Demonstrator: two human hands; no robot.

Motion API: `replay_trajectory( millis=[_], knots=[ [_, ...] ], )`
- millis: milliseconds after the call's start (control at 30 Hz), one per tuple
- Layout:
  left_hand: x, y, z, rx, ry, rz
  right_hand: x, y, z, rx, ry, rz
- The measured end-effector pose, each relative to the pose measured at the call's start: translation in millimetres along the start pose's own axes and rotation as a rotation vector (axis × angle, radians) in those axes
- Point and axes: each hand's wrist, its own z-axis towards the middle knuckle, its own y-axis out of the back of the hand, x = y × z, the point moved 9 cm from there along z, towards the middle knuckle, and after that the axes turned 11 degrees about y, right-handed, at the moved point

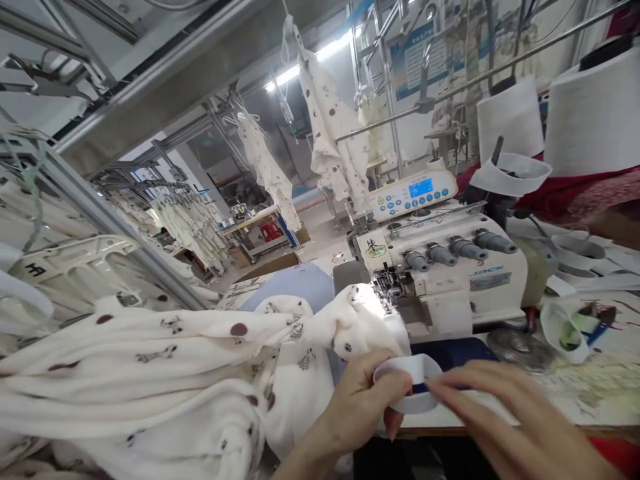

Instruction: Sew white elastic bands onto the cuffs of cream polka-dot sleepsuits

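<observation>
And there was the white band, curled into a loop right at the front edge of the work table, low in the view and in front of the sewing machine! The left hand had it, thumb pressed down on the loop's left side and the fingers curled beneath, closed firmly on the fabric. In from the right came the right hand, fingers long and loosely spread, tips right up against the loop's opposite edge; whether they pinched it or merely touched it, I couldn't tell. Just behind, the cream cloth with its brown spots and little animal prints swept across from the left in deep folds, its far end bunched beside the needle area under a bright patch of light. Above that, the control panel showed a lit blue screen, with four grey dials lined up below it. Over on the right, another white loop sat on the tabletop near a dark metal dish, while two big thread cones towered behind, and spotted cloth hung at the back.
</observation>
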Motion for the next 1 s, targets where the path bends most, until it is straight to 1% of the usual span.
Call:
replay_trajectory(
  millis=[33,67,100,133,200,267,367,400,433,533,633,700,767,833,900,1000],
  knots=[
    [-6,3.1,-2,-0.036,-0.020,0.074,19,-6,9,0.025,0.104,0.025],
    [-16,7.7,-6,-0.098,-0.064,0.180,30,-11,16,0.035,0.152,0.033],
    [-29,13.4,-10,-0.182,-0.124,0.301,40,-15,20,0.044,0.216,0.039],
    [-44,19.8,-16,-0.277,-0.186,0.421,44,-17,23,0.035,0.241,0.033],
    [-71,32.4,-25,-0.430,-0.264,0.612,47,-21,24,0.013,0.271,0.024],
    [-92,46.7,-25,-0.537,-0.279,0.742,44,-28,24,0.011,0.292,0.033],
    [-113,64.7,-8,-0.648,-0.293,0.912,25,-37,28,-0.065,0.215,0.065],
    [-115,68.7,3,-0.655,-0.282,0.948,16,-41,30,-0.093,0.170,0.079],
    [-114,71.2,15,-0.637,-0.261,0.971,7,-44,32,-0.123,0.123,0.092],
    [-101,72.0,49,-0.517,-0.199,0.985,-11,-55,34,-0.118,0.038,0.145],
    [-87,68.5,69,-0.381,-0.169,0.951,-18,-61,32,-0.084,-0.001,0.208],
    [-82,66.1,74,-0.310,-0.163,0.918,-20,-62,29,-0.064,-0.023,0.227],
    [-83,65.2,75,-0.287,-0.161,0.906,-21,-65,26,-0.045,-0.053,0.231],
    [-85,64.2,74,-0.291,-0.155,0.913,-20,-70,25,-0.015,-0.066,0.232],
    [-88,63.0,72,-0.306,-0.148,0.907,-17,-76,23,0.016,-0.041,0.241],
    [-92,65.5,68,-0.381,-0.155,0.868,-14,-79,19,0.000,0.022,0.220]
  ],
)
